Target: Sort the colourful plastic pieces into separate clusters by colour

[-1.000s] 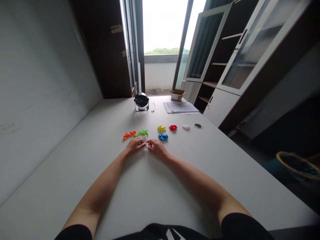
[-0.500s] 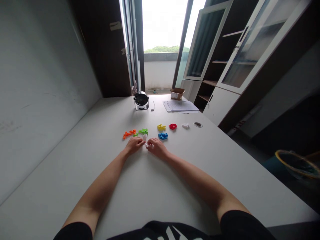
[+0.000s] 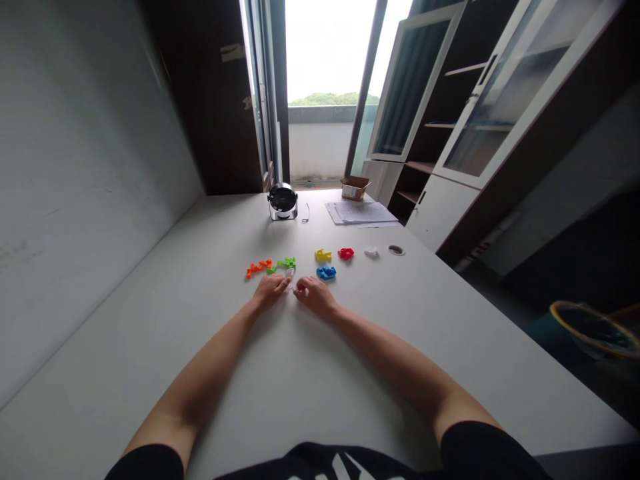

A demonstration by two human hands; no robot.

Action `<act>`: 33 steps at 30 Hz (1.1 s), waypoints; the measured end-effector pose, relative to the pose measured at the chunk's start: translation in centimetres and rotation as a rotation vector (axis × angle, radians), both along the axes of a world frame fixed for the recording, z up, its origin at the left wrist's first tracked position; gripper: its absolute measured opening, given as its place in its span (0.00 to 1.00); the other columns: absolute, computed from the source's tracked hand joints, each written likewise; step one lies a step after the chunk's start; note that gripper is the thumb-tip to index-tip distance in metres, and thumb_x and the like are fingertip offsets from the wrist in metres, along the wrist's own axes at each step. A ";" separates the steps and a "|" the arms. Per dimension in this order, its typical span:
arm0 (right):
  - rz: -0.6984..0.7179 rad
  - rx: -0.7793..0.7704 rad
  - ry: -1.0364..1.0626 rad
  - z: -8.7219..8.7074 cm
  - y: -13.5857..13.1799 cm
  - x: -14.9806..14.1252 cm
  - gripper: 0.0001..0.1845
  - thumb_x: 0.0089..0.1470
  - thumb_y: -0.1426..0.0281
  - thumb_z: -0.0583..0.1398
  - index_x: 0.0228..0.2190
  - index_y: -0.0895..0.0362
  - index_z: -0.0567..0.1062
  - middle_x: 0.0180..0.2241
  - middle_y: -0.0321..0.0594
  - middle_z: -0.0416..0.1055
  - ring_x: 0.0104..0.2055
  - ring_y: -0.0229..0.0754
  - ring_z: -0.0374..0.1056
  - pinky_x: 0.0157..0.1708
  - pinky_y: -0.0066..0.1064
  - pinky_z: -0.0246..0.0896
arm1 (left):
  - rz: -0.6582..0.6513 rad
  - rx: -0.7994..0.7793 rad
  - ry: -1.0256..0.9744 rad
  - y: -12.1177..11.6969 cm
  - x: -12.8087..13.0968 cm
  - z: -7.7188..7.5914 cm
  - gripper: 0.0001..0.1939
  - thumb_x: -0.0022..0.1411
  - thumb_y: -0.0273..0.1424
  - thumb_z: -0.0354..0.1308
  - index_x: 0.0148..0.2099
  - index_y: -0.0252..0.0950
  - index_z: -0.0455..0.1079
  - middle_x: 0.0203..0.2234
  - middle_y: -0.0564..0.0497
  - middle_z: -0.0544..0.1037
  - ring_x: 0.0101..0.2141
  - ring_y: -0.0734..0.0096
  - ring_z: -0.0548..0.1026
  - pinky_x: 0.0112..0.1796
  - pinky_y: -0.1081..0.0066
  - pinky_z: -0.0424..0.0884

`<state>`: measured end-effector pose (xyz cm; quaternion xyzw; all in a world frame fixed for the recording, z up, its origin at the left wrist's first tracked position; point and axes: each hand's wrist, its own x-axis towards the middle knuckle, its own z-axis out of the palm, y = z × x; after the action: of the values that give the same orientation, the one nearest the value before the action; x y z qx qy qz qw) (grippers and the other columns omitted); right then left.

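My left hand (image 3: pixel 271 289) rests on the table with its fingers pinched together. Facing it, my right hand (image 3: pixel 315 294) has its fingers curled into a pinch as well. In the narrow gap between the fingertips is a small white plastic piece (image 3: pixel 291 289), mostly hidden and too small to make out fully. Just beyond my left fingers lies another white piece (image 3: pixel 290 273). Green plastic pieces (image 3: pixel 287 263) and a row of orange pieces (image 3: pixel 259 268) lie past my left hand. A blue piece (image 3: pixel 326 273) is beyond my right hand.
Farther right lie yellow (image 3: pixel 323 255), red (image 3: pixel 345 254) and white pieces (image 3: pixel 371 252), beside a round cable hole (image 3: pixel 397 250). At the back of the white table (image 3: pixel 295 387) stand a black-and-silver round device (image 3: pixel 283 201), papers (image 3: pixel 364 212) and a cardboard box (image 3: pixel 355 188).
The white piece between my fingertips has turned slightly and shows less clearly. My fingers have shifted a little; the pieces on the table lie where they were.
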<state>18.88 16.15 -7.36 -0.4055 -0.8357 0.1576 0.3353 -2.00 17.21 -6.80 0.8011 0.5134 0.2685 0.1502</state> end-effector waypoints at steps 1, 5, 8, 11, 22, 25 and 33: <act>-0.013 -0.003 0.012 0.0 0.0 0.0 0.05 0.57 0.68 0.62 0.30 0.54 0.72 0.30 0.36 0.72 0.35 0.40 0.65 0.38 0.30 0.58 | -0.010 -0.015 -0.029 -0.1 0.0 0.1 0.25 0.71 0.43 0.43 0.29 0.37 0.72 0.25 0.49 0.75 0.29 0.66 0.70 0.33 0.69 0.61; -0.047 -0.019 0.066 -0.1 -0.1 0.1 0.06 0.58 0.68 0.60 0.30 0.54 0.70 0.29 0.34 0.71 0.31 0.37 0.63 0.34 0.27 0.55 | -0.048 -0.111 -0.194 -0.3 -0.1 0.3 0.18 0.69 0.38 0.45 0.46 0.38 0.75 0.33 0.51 0.78 0.32 0.67 0.73 0.35 0.71 0.66; -0.058 -0.050 0.106 0.0 -0.1 0.3 0.05 0.59 0.67 0.58 0.31 0.54 0.70 0.28 0.33 0.71 0.28 0.36 0.61 0.31 0.27 0.53 | -0.092 -0.125 -0.309 -0.4 -0.1 0.2 0.16 0.64 0.32 0.51 0.51 0.38 0.72 0.34 0.52 0.77 0.32 0.70 0.73 0.34 0.72 0.68; -0.070 -0.084 0.134 0.1 -0.1 0.4 0.06 0.59 0.66 0.58 0.31 0.54 0.70 0.27 0.33 0.70 0.27 0.35 0.60 0.29 0.27 0.52 | -0.146 -0.110 -0.367 -0.4 -0.1 -0.1 0.18 0.59 0.27 0.54 0.52 0.37 0.72 0.35 0.51 0.76 0.32 0.71 0.73 0.33 0.74 0.68; -0.103 -0.198 0.236 -0.4 0.7 0.5 0.11 0.59 0.60 0.57 0.31 0.55 0.70 0.26 0.32 0.68 0.27 0.37 0.61 0.29 0.28 0.52 | -0.135 -0.036 -0.237 -0.6 0.3 -0.2 0.16 0.56 0.25 0.56 0.48 0.38 0.74 0.34 0.51 0.77 0.30 0.73 0.72 0.34 0.74 0.68; -0.090 -0.202 0.233 -0.5 0.9 0.5 0.11 0.59 0.60 0.57 0.32 0.55 0.71 0.26 0.33 0.69 0.28 0.37 0.62 0.30 0.28 0.53 | -0.135 -0.032 -0.226 -0.5 0.2 -0.2 0.15 0.57 0.26 0.55 0.47 0.38 0.74 0.32 0.51 0.77 0.30 0.73 0.71 0.33 0.74 0.67; -0.023 -0.216 0.209 -0.7 0.8 0.4 0.09 0.58 0.63 0.58 0.38 0.54 0.73 0.30 0.34 0.73 0.30 0.37 0.66 0.32 0.27 0.56 | -0.182 -0.099 -0.236 0.0 -0.2 -0.6 0.08 0.55 0.25 0.53 0.35 0.35 0.73 0.28 0.52 0.76 0.29 0.71 0.70 0.33 0.74 0.64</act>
<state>19.23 16.94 -8.07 -0.4301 -0.7698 0.2842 0.3765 -2.24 17.19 -7.44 0.7989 0.4301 0.3204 0.2724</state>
